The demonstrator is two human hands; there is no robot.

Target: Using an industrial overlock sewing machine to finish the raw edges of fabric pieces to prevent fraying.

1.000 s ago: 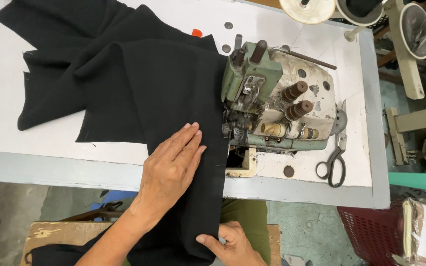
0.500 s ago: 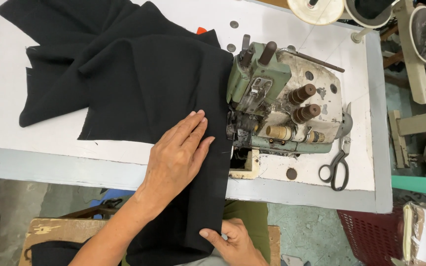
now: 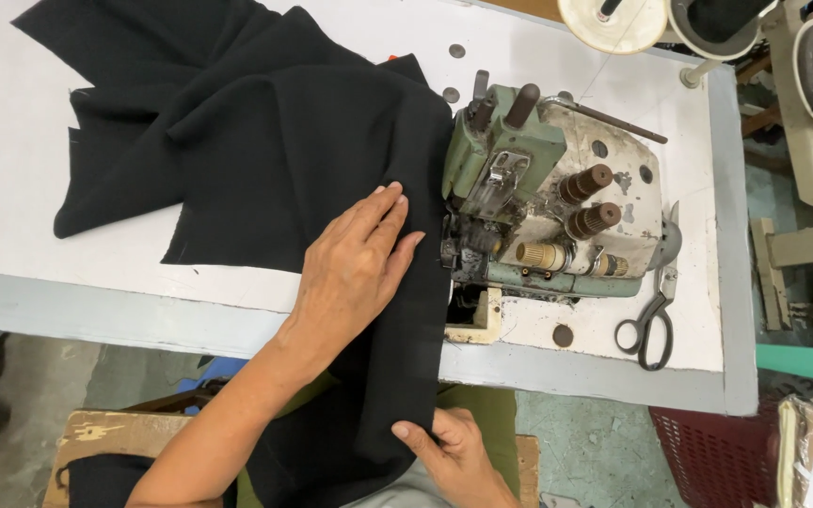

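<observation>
A large piece of black fabric (image 3: 237, 141) lies spread over the white table (image 3: 11, 169) and hangs down over its front edge. My left hand (image 3: 355, 263) rests flat on the fabric, fingers stretched toward the green sewing machine (image 3: 538, 207). The fabric's right edge runs beside the machine's needle area (image 3: 458, 249). Below the table edge, my right hand (image 3: 454, 452) pinches the hanging edge of the same fabric.
Black-handled scissors (image 3: 649, 325) lie on the table right of the machine. Thread cones (image 3: 613, 19) stand at the back right. A red basket (image 3: 717, 452) sits on the floor at the right, and a wooden stool (image 3: 105, 433) shows at bottom left.
My left hand has slid the fabric forward toward the machine. My right hand stays gripped on the hanging edge. The view has shifted slightly.
</observation>
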